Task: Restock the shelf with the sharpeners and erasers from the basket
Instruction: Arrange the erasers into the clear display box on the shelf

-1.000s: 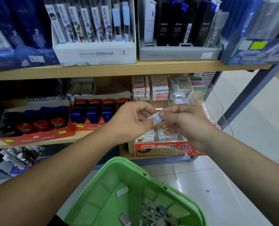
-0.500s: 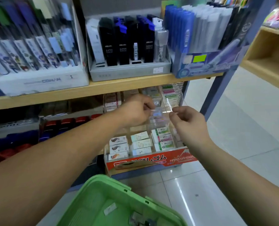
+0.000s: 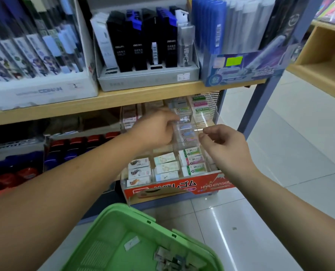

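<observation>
left hand: the left hand (image 3: pixel 158 128) is reaching under the upper shelf board (image 3: pixel 123 98) into the clear acrylic organiser (image 3: pixel 209 122). its fingers are curling and pinching a small shiny-wrapped eraser (image 3: pixel 184 119) at their tips, though motion blur is softening the grip.
right hand: the right hand (image 3: pixel 227 147) is hovering just right of the left, fingers curling, thumb and forefinger lying close together at the organiser's front edge. i cannot tell whether it is holding anything or touching the acrylic.
eraser: it is sitting at the far end of a middle column of the organiser, with more wrapped erasers (image 3: pixel 186 133) lying in a row just in front of it, toward the camera.
eraser display box: the red-fronted box (image 3: pixel 174 187) printed "hard eraser" is standing in front of and below the organiser, holding rows of sleeved erasers (image 3: pixel 164 167).
basket: the green plastic basket (image 3: pixel 114 216) is sitting at the bottom of view, below the arms. it is carrying a heap of small wrapped pieces (image 3: pixel 168 259) on its right side and one white slip (image 3: pixel 132 243) lying apart from them.
lower shelf, left: red and blue pieces (image 3: pixel 74 142) are standing in a box, too blurred to name.
upper shelf: a white conan pen box (image 3: pixel 41 90), a grey tray of black and blue cases (image 3: pixel 149 78) and a blue display box (image 3: pixel 241 72) are standing side by side.
</observation>
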